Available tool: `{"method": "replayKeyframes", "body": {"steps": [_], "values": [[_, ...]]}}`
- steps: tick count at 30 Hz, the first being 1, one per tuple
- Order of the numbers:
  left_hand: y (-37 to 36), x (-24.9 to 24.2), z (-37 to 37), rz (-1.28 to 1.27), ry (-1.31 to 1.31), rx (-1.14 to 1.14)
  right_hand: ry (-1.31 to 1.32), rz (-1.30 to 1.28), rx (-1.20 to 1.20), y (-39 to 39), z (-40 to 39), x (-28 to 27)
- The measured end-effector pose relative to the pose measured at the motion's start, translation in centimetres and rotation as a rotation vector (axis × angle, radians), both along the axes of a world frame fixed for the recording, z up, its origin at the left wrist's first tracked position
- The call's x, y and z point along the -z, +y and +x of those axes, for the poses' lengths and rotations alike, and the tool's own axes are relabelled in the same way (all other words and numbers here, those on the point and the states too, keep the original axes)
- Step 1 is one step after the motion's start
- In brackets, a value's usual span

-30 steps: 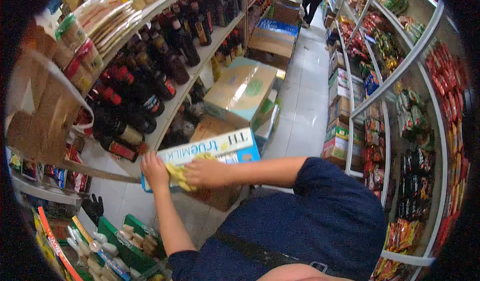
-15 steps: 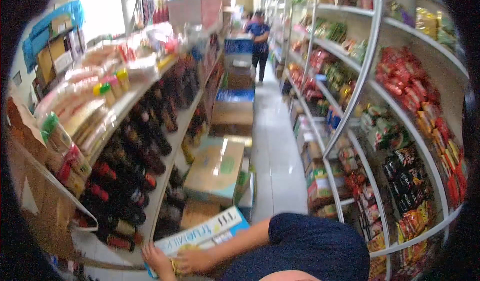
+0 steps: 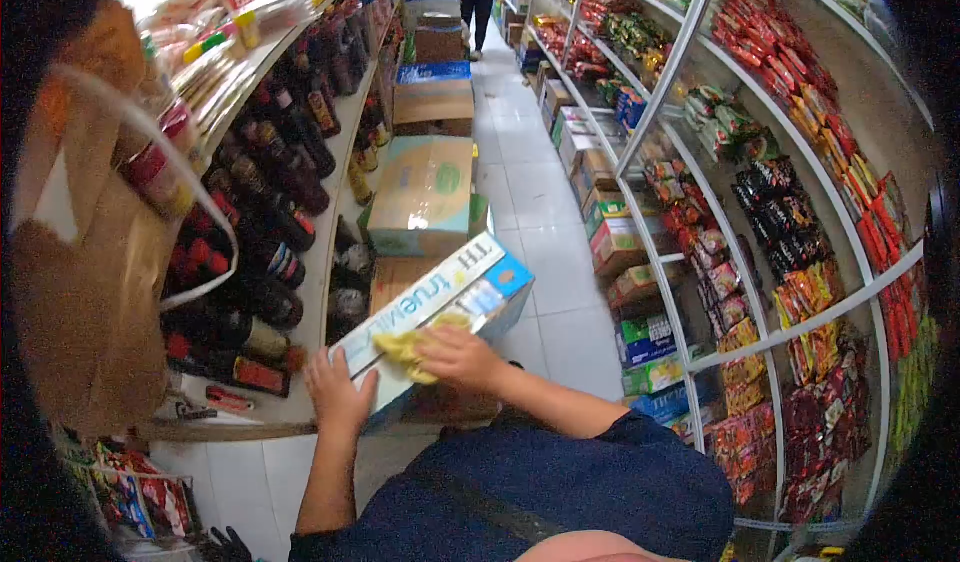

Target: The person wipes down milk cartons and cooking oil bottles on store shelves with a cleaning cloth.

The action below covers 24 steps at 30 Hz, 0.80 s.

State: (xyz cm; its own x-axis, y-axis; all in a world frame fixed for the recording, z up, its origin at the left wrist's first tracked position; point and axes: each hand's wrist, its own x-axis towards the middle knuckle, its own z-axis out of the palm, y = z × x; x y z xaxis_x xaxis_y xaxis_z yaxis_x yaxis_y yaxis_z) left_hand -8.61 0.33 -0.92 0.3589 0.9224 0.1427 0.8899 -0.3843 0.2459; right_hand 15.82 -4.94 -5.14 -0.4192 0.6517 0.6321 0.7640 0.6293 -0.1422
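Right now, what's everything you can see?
Milk box: one, white and blue, centre
Cloth: one, yellow, on milk box
Cartons: several, mostly brown, past milk box
Shelves: several, pale, both sides
Bottles: many, dark, left side
Wrapped packs: many, pale, top left
Cardboard: some, brown, left edge
Packets: many, mixed colours, mostly right
Boxes: many, mixed colours, low right
Floor tiles: many, white, aisle
Glove-like thing: one, black, bottom left
Other person: one, dark clothes, far aisle
Shirt: one, navy, bottom
Left hand: one, bare, on milk box
Right hand: one, bare, on cloth
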Motion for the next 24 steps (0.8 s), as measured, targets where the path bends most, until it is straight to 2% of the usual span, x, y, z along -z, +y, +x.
{"method": "replayKeyframes", "body": {"steps": [2,4,7,9,10,11,13,14,15,17,19,22,23,24], "values": [[0.0,-0.4,-0.1,-0.021,-0.006,-0.015,-0.057,0.187,0.157,-1.7,0.9,2.8],[-0.3,-0.9,0.1,-0.022,0.008,-0.046,0.1,0.291,0.294,-2.6,1.3,6.1],[-0.3,-1.0,0.0,-0.01,0.01,-0.045,0.524,-0.075,0.81,-2.4,1.2,11.8],[-0.2,-1.1,-0.1,-0.045,-0.019,-0.044,1.07,-0.175,0.891,0.6,2.5,16.6],[-0.2,-1.2,-0.2,-0.062,-0.027,-0.044,1.35,-0.234,0.919,1.5,2.1,16.4],[-0.2,-1.4,-0.1,-0.063,-0.034,-0.039,1.65,-0.374,0.784,1.3,1.4,16.3],[-0.2,-1.6,-0.2,-0.065,-0.041,-0.021,2.226,-0.665,0.444,-0.1,-0.7,12.3],[-0.1,-0.6,-0.5,0.006,-0.025,-0.016,2.203,-0.677,0.266,0.1,0.3,18.8],[-0.2,-0.6,-0.7,-0.007,-0.03,-0.019,2.165,-0.747,0.561,-0.9,-2.7,13.4],[-0.2,-0.9,-0.7,-0.033,-0.045,-0.012,2.24,-1.002,0.837,-1.6,-7.7,7.7],[-0.3,-1.1,-0.7,-0.045,-0.048,-0.007,2.39,-1.113,0.742,-1.7,-8.3,9.0],[-0.4,-0.9,-0.6,-0.043,-0.066,-0.001,2.4,-0.859,0.546,-1.2,-7.5,9.1],[-0.4,-0.8,-0.7,-0.038,-0.074,-0.002,2.322,-0.757,0.73,-0.6,-5.1,8.5],[-0.4,-0.8,-0.8,-0.039,-0.069,-0.004,2.445,-0.597,0.499,-0.1,-2.7,6.6]]}}
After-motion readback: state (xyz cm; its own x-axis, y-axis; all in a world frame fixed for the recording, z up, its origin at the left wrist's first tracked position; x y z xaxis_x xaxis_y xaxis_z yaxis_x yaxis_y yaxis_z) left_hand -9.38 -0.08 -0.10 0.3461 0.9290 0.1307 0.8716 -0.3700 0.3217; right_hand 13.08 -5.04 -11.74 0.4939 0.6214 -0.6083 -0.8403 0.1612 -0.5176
